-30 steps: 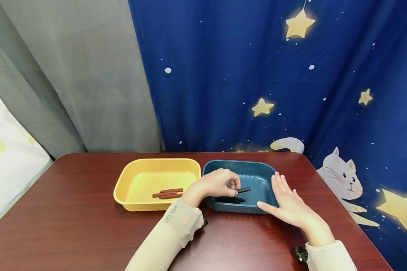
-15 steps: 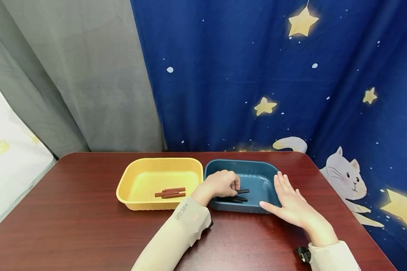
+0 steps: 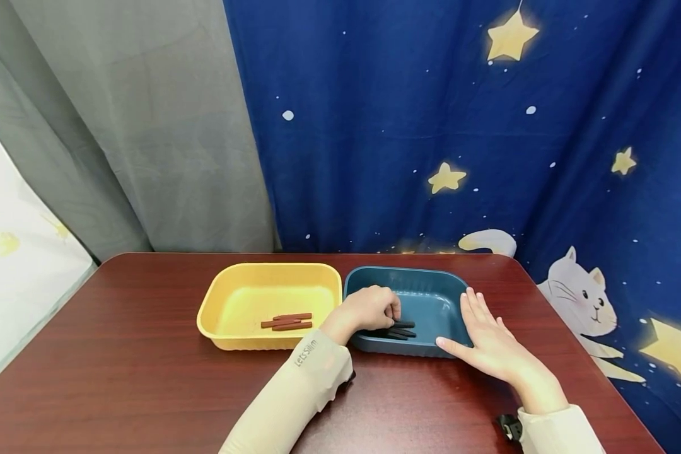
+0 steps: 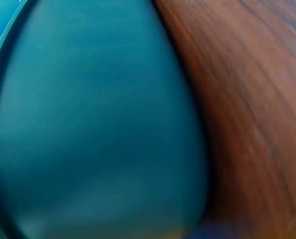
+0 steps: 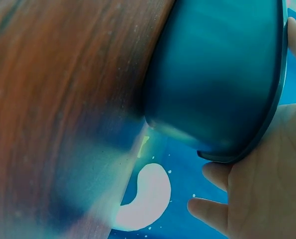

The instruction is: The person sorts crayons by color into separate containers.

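Table (image 3: 147, 378): dark red wood. Yellow tray (image 3: 227, 296) left, blue tray (image 3: 431, 284) touching beside it.
Right hand (image 3: 485, 337): fingers straight, together, flat against blue tray's right wall.
Left hand (image 3: 369, 309): inside blue tray, fingers curled, pinching black stick (image 3: 404, 325).
Black stick: low over other black sticks (image 3: 394, 334), long axis left-right, free end pointing right.
Brown sticks (image 3: 286, 323): in yellow tray, lying left-right.

The head view is evenly and brightly lit, sharp through the middle, with soft short shadows under the trays and a mild sheen on the bench (image 3: 147, 378); its edges bow slightly. Both wrist views are heavily blurred and too close, perhaps smeared by motion, with the blue tray (image 4: 98, 129) oversaturated
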The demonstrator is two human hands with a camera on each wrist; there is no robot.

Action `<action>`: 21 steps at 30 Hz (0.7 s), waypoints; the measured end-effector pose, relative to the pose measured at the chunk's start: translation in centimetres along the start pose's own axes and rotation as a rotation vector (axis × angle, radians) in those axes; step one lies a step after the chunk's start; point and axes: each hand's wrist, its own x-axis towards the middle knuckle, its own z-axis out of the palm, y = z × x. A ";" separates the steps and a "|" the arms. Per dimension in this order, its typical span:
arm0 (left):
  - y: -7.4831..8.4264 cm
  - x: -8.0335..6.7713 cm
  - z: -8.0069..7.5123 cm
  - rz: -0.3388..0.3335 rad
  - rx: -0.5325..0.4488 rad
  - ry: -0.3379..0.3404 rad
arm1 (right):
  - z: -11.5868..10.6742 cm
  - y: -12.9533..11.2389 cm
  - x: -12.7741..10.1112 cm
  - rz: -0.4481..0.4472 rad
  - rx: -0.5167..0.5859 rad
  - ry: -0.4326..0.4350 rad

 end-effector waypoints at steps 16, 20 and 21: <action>0.2 -7.2 -2.8 0.239 0.137 0.226 | -0.4 0.5 0.4 -0.011 0.043 -0.039; -1.4 -10.3 -3.5 0.291 0.135 0.314 | -0.6 0.0 0.4 -0.025 0.071 -0.064; -1.8 -11.1 -3.6 0.294 0.134 0.332 | -0.6 -0.1 0.4 -0.033 0.074 -0.062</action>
